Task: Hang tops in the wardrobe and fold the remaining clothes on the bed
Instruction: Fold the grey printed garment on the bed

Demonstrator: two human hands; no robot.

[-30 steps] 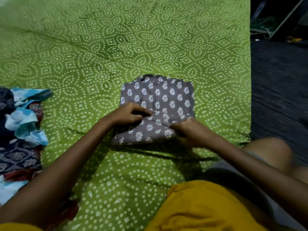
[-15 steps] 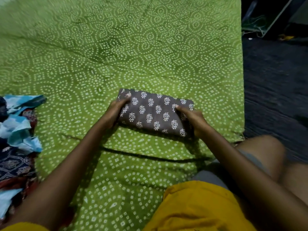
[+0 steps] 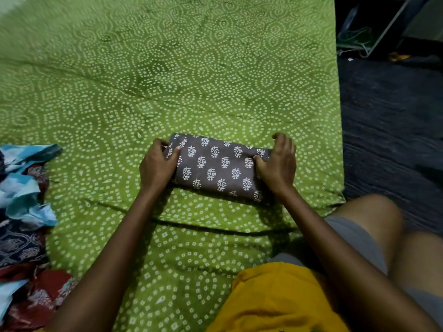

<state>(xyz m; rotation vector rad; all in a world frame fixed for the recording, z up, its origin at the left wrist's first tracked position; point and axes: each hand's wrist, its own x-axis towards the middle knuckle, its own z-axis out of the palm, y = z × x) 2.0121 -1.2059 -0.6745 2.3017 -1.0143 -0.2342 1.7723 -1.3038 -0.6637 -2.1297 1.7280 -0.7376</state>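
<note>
Grey folded garment (image 3: 217,167) now gripped at both ends.

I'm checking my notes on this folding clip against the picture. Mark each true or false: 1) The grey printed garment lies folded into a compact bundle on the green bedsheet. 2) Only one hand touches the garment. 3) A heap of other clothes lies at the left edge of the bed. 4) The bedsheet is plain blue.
1) True. The grey printed garment lies as a narrow folded bundle on the green bedsheet.
2) False. The left hand grips its left end and the right hand grips its right end.
3) True. The heap of other clothes lies there, unfolded.
4) False. It is green with a white dotted pattern.
</note>
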